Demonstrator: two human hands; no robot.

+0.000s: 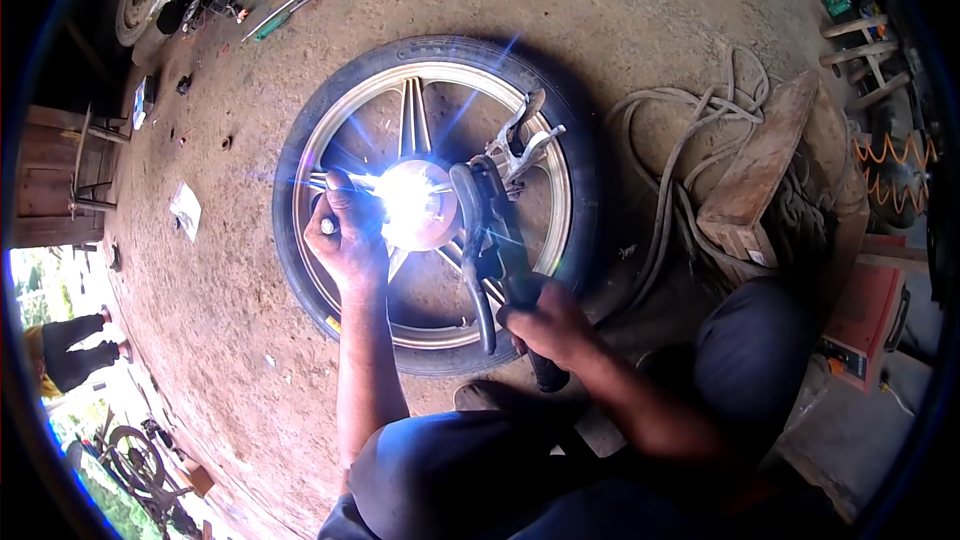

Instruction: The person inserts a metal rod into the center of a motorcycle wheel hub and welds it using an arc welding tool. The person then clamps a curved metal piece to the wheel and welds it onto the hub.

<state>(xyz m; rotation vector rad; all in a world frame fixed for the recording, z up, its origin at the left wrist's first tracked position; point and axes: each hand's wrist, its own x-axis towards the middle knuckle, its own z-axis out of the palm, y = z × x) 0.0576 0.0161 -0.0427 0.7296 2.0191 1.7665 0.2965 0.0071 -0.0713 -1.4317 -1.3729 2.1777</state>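
Note:
A wheel with a black tyre [300, 280] and pale metal spokes [413, 120] lies flat on the ground before me. A blinding blue-white glare [410, 205], like a welding arc, covers part of its hub [440, 230]. My left hand [348, 235] is closed beside the glare, around a metal rod whose round end shows at the fist. My right hand [550, 325] grips the dark handle of what looks like a welding electrode holder [515, 265]. Its curved lever [472, 270] reaches over the wheel. A silver forked metal piece [530, 150] sits at the rim's right side.
Thick cable [665, 180] lies coiled at right, beside a wooden piece [765, 165] and a red machine [860, 310]. Screwdrivers [290, 8] and parts lie at upper left. A white scrap [186, 210] is on the floor. Another person's legs [80, 352] show at far left.

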